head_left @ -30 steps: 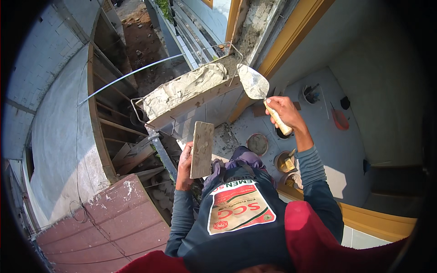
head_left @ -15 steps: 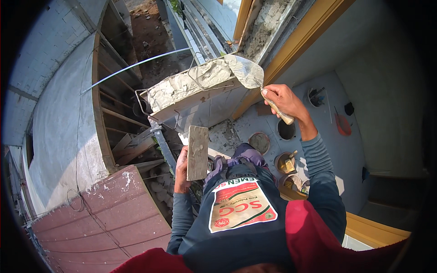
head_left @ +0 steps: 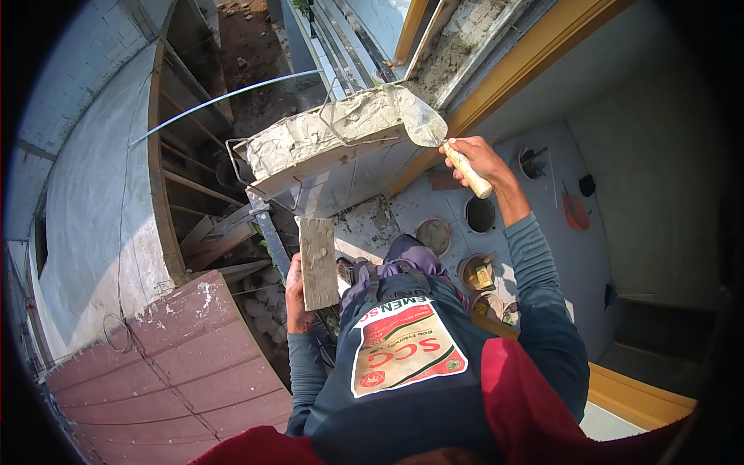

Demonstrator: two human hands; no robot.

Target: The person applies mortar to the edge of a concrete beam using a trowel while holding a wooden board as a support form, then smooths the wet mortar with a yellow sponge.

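The right hand (head_left: 474,159), in the upper middle of the frame, was wrapped tight around the pale wooden handle of a trowel (head_left: 422,120). The trowel's grey blade lay tilted against the right end of the mortar (head_left: 325,132), a rough, pale layer spread along the top of a wall (head_left: 341,174) that ran from centre-left up toward the blade. Bent wire loops (head_left: 341,116) stuck up out of the mortar, and a thin pipe (head_left: 225,97) arched away to the upper left.

Lower down, near the centre, the left hand (head_left: 294,298) gripped a flat wooden float (head_left: 318,263) from its left side, fingers curled round the edge. The float stood nearly upright, its mortar-smeared face showing, well below the wall top and apart from it.

Below the right arm, on the grey floor (head_left: 558,256) at centre-right, sat several round buckets (head_left: 434,235), one dark inside, others with tools in them. A yellow frame (head_left: 535,58) slanted across the upper right. At the lower left lay reddish-brown boards (head_left: 186,356), splashed white along one edge.
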